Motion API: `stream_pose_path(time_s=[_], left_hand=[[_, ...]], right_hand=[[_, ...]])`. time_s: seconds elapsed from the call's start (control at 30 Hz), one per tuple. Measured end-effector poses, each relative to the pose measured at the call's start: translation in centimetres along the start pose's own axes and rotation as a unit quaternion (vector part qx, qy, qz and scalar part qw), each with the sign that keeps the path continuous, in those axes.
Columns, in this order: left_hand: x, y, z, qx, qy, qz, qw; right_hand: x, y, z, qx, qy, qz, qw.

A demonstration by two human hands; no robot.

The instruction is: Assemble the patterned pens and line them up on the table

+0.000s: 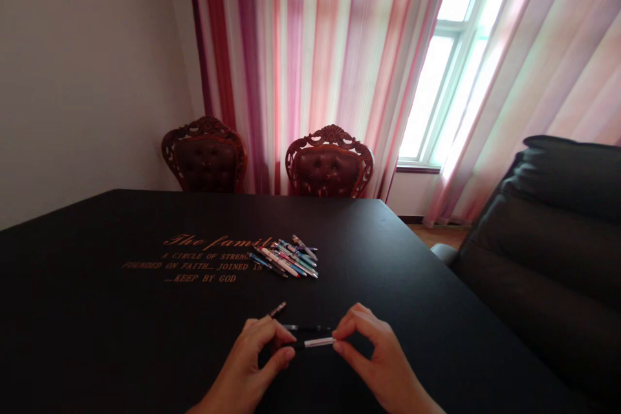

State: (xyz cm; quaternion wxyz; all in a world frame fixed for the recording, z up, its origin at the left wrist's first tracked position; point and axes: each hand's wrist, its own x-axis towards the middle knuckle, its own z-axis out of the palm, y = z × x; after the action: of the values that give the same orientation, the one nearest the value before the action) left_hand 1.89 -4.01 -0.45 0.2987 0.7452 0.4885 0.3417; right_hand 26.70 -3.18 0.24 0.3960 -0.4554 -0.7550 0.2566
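Note:
Near the table's front, a black-and-white pen [319, 341] is stretched between my two hands. The thumb and fingers of my left hand [264, 352] are closed at its dark end. At the white end, my right hand [369, 352] pinches with thumb and forefinger. Whether the pen is whole or in parts I cannot tell. Just beyond it lies a dark pen [313, 328], partly hidden by my hands. Another patterned pen [278, 309] sticks out from behind my left hand. Farther off, several coloured pens [286, 257] lie in a loose pile.
The black table [121, 336] carries gold lettering [198, 265], partly covered by the pen pile. Two carved chairs [332, 165] stand at its far side before striped curtains [310, 45]. A black leather recliner [548, 239] is at the right, near a window [431, 90].

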Motion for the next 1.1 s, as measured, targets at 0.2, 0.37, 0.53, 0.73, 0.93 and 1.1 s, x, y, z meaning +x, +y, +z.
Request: stream_pose_path(time_s=[0.2,0.37,0.53,0.73,0.93,1.1], left_hand=[[0.1,0.1,0.4,-0.024,-0.016,0.009,1.0],[0.1,-0.1,0.5,-0.025,-0.016,0.013,0.999],[0.1,0.1,0.6,-0.03,-0.014,0.003,0.999],[0.1,0.3,0.6,-0.068,-0.016,-0.015,0.997],[0.7,0.0,0.2,-0.228,0.0,-0.053,0.972],[1.1,-0.2,0.1,-0.293,-0.013,-0.086,0.952]], right_hand=[[-0.2,-0.5,0.3,0.033,-0.009,0.006,0.999],[-0.2,-1.0,0.6,0.056,-0.005,0.002,0.998],[-0.4,-1.2,0.8,0.06,-0.008,0.009,0.998],[-0.4,-1.2,0.9,0.067,-0.013,0.021,0.997],[-0.4,-0.3,0.6,0.076,-0.002,0.065,0.995],[-0.5,0.0,0.4,0.107,-0.001,0.092,0.99]])
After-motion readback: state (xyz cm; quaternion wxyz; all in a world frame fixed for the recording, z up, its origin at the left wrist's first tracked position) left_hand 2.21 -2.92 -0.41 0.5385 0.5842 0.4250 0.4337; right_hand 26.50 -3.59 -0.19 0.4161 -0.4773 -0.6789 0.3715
